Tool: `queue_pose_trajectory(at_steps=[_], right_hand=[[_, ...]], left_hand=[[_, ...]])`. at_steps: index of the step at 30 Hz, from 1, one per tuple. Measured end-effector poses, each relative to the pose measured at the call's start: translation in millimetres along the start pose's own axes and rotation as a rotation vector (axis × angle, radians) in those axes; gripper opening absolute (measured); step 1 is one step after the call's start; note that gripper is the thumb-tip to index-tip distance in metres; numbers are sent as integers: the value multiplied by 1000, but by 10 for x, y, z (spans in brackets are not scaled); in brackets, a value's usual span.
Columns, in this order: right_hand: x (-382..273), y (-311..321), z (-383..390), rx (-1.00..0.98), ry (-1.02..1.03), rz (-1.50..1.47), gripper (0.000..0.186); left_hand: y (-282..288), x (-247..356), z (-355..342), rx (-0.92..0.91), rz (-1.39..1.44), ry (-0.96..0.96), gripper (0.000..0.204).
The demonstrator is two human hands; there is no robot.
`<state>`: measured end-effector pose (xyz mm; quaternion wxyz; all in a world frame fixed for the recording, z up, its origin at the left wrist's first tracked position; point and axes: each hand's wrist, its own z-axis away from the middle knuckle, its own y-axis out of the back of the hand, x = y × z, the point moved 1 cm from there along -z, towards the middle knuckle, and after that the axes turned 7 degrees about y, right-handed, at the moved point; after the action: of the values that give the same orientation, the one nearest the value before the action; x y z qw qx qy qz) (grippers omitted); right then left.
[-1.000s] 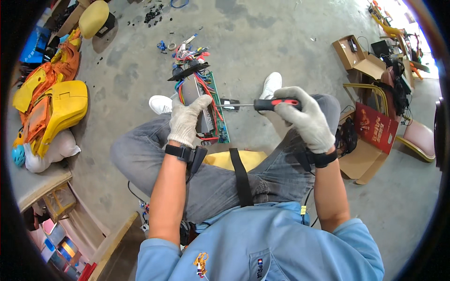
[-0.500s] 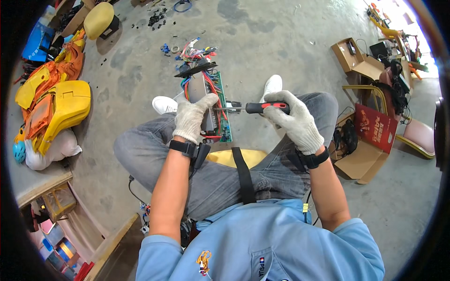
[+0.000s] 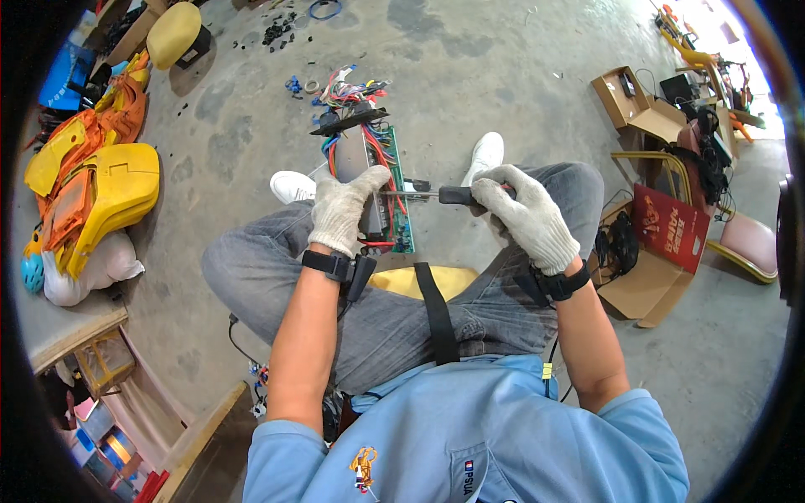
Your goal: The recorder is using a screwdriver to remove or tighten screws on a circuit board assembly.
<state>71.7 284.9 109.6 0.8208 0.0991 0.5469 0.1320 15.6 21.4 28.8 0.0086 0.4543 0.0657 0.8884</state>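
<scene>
My gloved right hand (image 3: 530, 216) is closed around the dark handle of a screwdriver (image 3: 455, 195). The screwdriver lies level, its metal shaft reaching left to the side of an electronic controller unit (image 3: 353, 153). Around the unit's grey metal case, my gloved left hand (image 3: 340, 210) is closed, its thumb near the screwdriver tip. A green circuit board (image 3: 404, 225) runs along the case's right side, with red wires over it. At the far end sits a black end plate (image 3: 348, 122), and a bundle of coloured wires (image 3: 350, 90) spreads beyond it. The screwdriver's exact contact point is too small to make out.
The unit is between my bent legs, above the concrete floor (image 3: 453, 92). Yellow and orange plastic shells (image 3: 117, 189) are piled at left. Open cardboard boxes (image 3: 650, 289) and a chair (image 3: 746, 245) stand at right. Small black parts (image 3: 277, 32) lie scattered farther off.
My right fingers have shifted on the screwdriver handle, and its red part no longer shows. The left hand and the controller unit stay nearly in place.
</scene>
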Motion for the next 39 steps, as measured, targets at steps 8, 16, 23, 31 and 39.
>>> queue_pose_trajectory(at_steps=[8,16,23,31,39], right_hand=[[-68,20,-23,-48,-27,118,33],[-67,-13,-20,-26,512,356,30],[10,45,-95,-38,273,379,35],[19,-43,-75,101,398,295,35],[44,66,-93,-78,486,196,26]], left_hand=[[0,-18,-31,24,-45,21,83],[-17,-29,-7,-14,30,18,81],[-5,-41,-47,-9,39,70,79],[-45,44,43,-40,29,37,86],[-7,16,-12,-2,-97,16,88]])
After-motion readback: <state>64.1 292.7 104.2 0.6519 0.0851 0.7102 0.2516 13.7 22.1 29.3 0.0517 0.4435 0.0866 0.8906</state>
